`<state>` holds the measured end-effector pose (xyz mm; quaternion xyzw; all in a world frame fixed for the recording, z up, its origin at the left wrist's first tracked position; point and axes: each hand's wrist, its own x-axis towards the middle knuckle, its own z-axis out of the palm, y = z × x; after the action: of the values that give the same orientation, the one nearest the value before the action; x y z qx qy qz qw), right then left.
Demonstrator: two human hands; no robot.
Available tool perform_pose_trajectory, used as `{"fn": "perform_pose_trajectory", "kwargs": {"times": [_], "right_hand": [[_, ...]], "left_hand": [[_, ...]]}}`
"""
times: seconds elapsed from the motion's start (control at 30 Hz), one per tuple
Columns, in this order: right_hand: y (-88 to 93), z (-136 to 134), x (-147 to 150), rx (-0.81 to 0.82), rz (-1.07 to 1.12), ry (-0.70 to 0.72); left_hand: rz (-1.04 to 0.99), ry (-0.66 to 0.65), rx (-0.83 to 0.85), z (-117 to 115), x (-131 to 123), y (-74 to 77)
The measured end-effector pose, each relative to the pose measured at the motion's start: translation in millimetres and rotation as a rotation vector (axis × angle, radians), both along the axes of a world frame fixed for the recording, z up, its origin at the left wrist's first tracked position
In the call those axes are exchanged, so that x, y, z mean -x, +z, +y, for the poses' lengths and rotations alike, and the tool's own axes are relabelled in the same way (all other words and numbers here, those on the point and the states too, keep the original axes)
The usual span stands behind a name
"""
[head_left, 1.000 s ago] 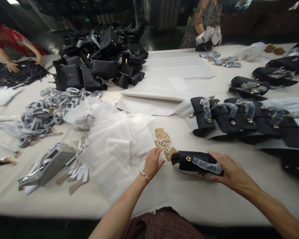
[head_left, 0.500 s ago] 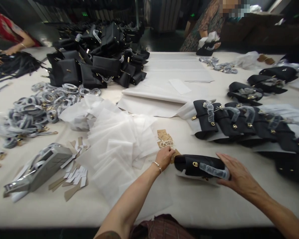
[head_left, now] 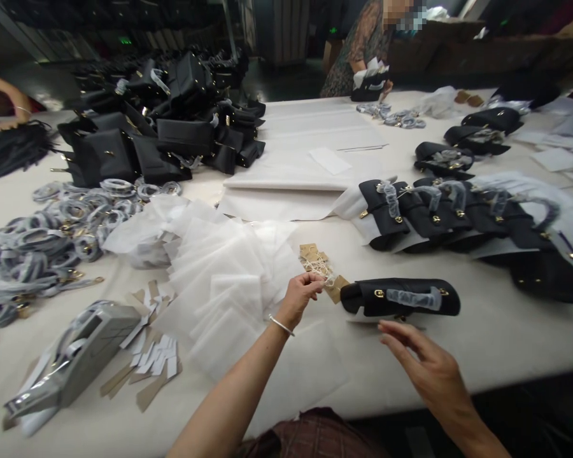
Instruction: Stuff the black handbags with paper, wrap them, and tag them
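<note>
Crowding your left are wrapped straps (head_left: pixel 42 245), a tape dispenser (head_left: pixel 93 356) and white sheets (head_left: pixel 232 289); your left hand (head_left: pixel 300 298) pinches white string (head_left: pixel 318 265) by tan tags (head_left: pixel 309 251), beside the black bag (head_left: pixel 363 299); your right hand (head_left: pixel 430 366), spread, sits just short of it.

Looks pale across the tabletop (head_left: pixel 496 331). Bears, on the far left, a heap of black bags (head_left: pixel 184 137) and, in front of it, a pile of wrapped straps (head_left: pixel 42 238). Carries, nearer, a grey tape dispenser (head_left: pixel 83 356) beside scattered paper strips (head_left: pixel 160 356), then overlapping translucent sheets (head_left: pixel 229 312). Holds brown tags (head_left: pixel 310 252), a lone black bag (head_left: pixel 401 284) just beside them, and a row of bags (head_left: pixel 451 219) behind, toward the right.
</note>
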<state>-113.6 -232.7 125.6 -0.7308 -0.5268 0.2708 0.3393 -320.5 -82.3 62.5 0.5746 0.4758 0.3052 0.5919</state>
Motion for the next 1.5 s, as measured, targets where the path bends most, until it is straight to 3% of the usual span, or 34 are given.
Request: {"fn": "perform_pose_trajectory", "kwargs": {"times": [0.13, 0.23, 0.37, 0.47, 0.67, 0.73, 0.8, 0.87, 1.0, 1.13, 1.23, 1.37, 1.5], "right_hand": [[-1.6, 53.5, 59.6, 0.149, 0.565, -0.034], [6.5, 80.5, 88.0, 0.213, 0.726, 0.031], [12.3, 92.0, 102.5, 0.280, 0.653, 0.093], [11.9, 93.8, 103.5, 0.275, 0.534, 0.151], [10.6, 97.9, 105.0, 0.298, 0.269, 0.324], [10.7, 98.0, 105.4, 0.352, 0.266, 0.333], [11.7, 96.9, 103.7, 0.419, 0.321, 0.346], [13.7, 94.8, 99.7, 0.473, 0.479, 0.337], [20.0, 90.3, 89.6, 0.431, 0.934, 0.160], [21.7, 85.1, 82.9, 0.376, 1.277, 0.012], [14.8, 78.5, 80.4, 0.438, 1.263, 0.042], [6.9, 72.7, 83.2, 0.484, 1.159, 0.068], [12.9, 79.2, 88.0, 0.407, 1.232, 0.043]], "left_hand": [[-0.339, 0.048, 0.231, -19.6, 24.1, 35.6], [-0.320, 0.065, 0.210, -28.0, 35.1, 52.7], [-0.215, 0.115, 0.175, -31.2, 46.1, 59.2], [-0.177, 0.069, 0.148, -31.9, 55.1, 59.8], [0.294, -0.048, -0.378, -33.7, 64.9, 61.9], [0.308, -0.069, -0.463, -33.0, 65.3, 62.7], [0.167, -0.053, -0.400, -30.4, 67.0, 63.3], [-0.022, -0.064, -0.225, -26.0, 70.6, 63.2], [-0.253, -0.173, 0.061, -17.7, 77.6, 56.6], [-0.234, -0.266, 0.058, -16.6, 75.8, 44.7], [-0.188, -0.258, 0.079, -17.0, 72.2, 39.3], [-0.371, -0.184, 0.159, -12.9, 69.5, 38.9], [-0.477, -0.483, 0.237, -10.7, 62.8, 34.8]]}}
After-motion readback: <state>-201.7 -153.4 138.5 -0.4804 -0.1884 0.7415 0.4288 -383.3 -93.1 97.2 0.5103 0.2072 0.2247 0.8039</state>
